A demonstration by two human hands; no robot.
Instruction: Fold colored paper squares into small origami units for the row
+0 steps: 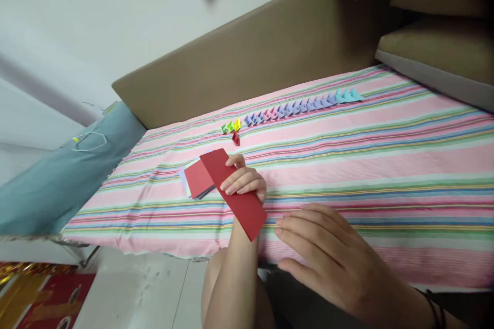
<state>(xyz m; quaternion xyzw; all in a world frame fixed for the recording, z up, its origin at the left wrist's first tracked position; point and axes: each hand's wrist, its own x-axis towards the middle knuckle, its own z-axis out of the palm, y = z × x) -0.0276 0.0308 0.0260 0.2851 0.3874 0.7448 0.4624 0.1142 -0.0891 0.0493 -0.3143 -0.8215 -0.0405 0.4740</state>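
Observation:
My left hand [245, 182] grips a folded strip of red paper [247, 211], fingers across its face and the thumb hidden behind it. The strip slants down to the right above the striped cloth. To its right, my right hand [328, 252] hovers apart from the paper, fingers stretched out and holding nothing. Beyond the left hand lies a stack of square paper [198, 179], a red sheet on top. A small dark red folded paper piece [236, 138] rests on the cloth just past the strip.
A long row of small folded paper pieces [301, 107] in blue, purple and pink runs along the striped cloth [366, 164]. Green and yellow folded pieces [230, 126] sit at its left. Behind is a brown backrest [247, 56], with cushions [436, 56] at right.

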